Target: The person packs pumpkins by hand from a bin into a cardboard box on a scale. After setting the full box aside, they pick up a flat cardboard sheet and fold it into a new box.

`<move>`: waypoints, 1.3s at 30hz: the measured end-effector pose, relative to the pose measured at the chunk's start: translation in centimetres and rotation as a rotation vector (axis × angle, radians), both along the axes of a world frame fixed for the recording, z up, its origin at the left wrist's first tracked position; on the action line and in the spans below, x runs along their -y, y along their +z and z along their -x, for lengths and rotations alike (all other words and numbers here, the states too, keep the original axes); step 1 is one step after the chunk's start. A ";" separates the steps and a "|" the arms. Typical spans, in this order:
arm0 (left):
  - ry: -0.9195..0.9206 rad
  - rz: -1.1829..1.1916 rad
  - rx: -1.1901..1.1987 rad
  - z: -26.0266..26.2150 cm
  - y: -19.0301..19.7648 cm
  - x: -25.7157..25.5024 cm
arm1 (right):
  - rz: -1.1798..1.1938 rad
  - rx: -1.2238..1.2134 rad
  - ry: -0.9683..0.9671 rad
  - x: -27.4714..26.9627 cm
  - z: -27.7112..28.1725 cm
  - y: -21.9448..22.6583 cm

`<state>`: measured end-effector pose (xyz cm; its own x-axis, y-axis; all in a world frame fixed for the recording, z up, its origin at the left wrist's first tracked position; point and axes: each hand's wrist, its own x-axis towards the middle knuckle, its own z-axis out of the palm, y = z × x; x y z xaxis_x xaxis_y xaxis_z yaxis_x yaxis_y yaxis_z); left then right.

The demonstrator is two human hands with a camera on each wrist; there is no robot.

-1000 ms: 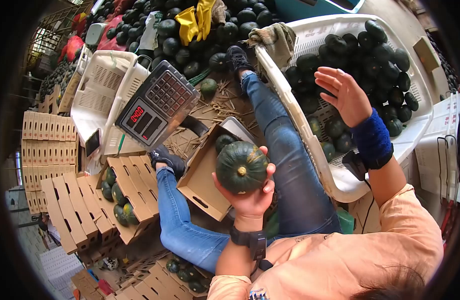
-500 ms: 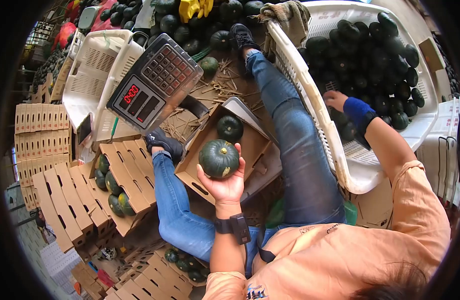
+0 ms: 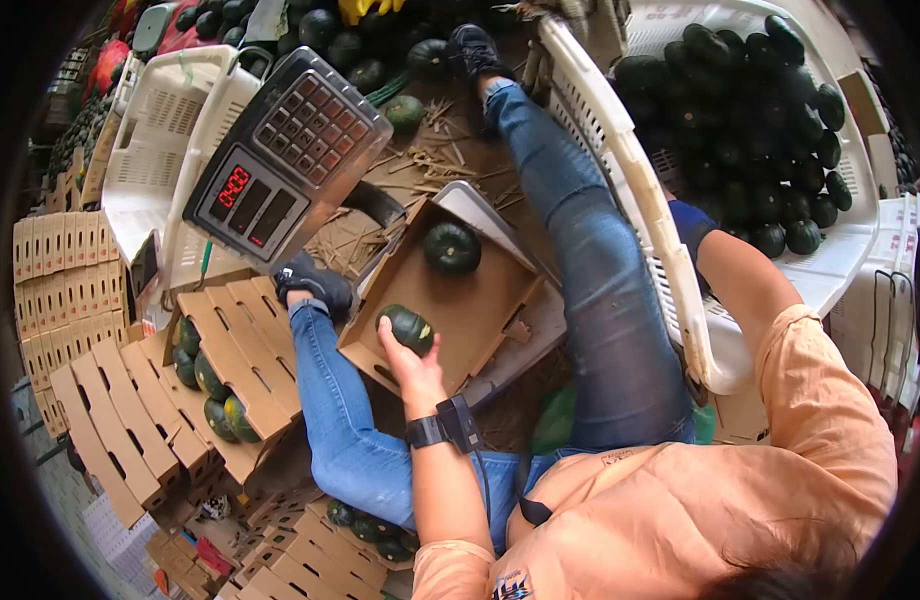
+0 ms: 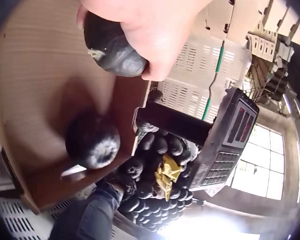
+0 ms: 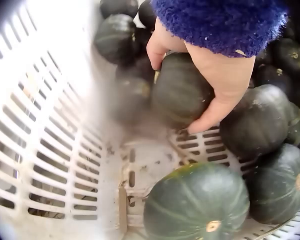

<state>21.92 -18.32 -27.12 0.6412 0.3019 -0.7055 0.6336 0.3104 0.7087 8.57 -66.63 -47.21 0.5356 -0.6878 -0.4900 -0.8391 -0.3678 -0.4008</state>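
Observation:
My left hand (image 3: 414,372) holds a dark green pumpkin (image 3: 408,328) by its side, low over the near end of an open cardboard box (image 3: 490,315). Another pumpkin (image 3: 452,248) sits at the far end of that box. In the left wrist view, fingers curl round the held pumpkin (image 4: 115,47). My right hand (image 5: 212,80) is down inside the white crate (image 3: 670,265), hidden behind its wall in the head view. The right wrist view shows thumb and fingers gripping a pumpkin (image 5: 180,92), with several others around it.
A digital scale (image 3: 280,150) with red digits stands left of the box. Stacked cardboard boxes (image 3: 110,420) fill the left side, some with pumpkins (image 3: 212,380). My legs (image 3: 580,240) flank the box. Stalks (image 3: 445,150) litter the floor, and more pumpkins lie beyond.
My left hand has lowered its pumpkin from in front of me into the box's near end. The right hand went from raised and spread down into the crate and took hold of a pumpkin.

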 end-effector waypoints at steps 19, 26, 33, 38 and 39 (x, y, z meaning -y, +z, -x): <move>-0.686 0.538 0.628 5.4 15.6 12.4 | -0.324 0.858 0.864 -6.2 -3.9 39.6; -0.324 0.256 0.159 1.5 4.1 1.7 | -0.223 0.076 0.561 3.4 -1.9 24.4; -0.545 -0.141 0.075 0.6 -2.8 -0.5 | 0.044 -0.296 0.543 -1.1 -2.2 13.9; -0.622 -0.212 0.175 0.1 -3.9 0.8 | 0.118 -0.511 0.805 1.0 3.3 13.5; -0.642 -0.239 0.217 0.1 -3.9 1.2 | 0.108 -0.491 0.818 1.3 3.5 13.5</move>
<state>21.85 -19.55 -31.04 0.8623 -0.0517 -0.5037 0.4761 -0.2560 0.8413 5.11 -67.97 -33.72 0.6215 -0.2470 -0.7434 -0.3716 -0.9284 -0.0022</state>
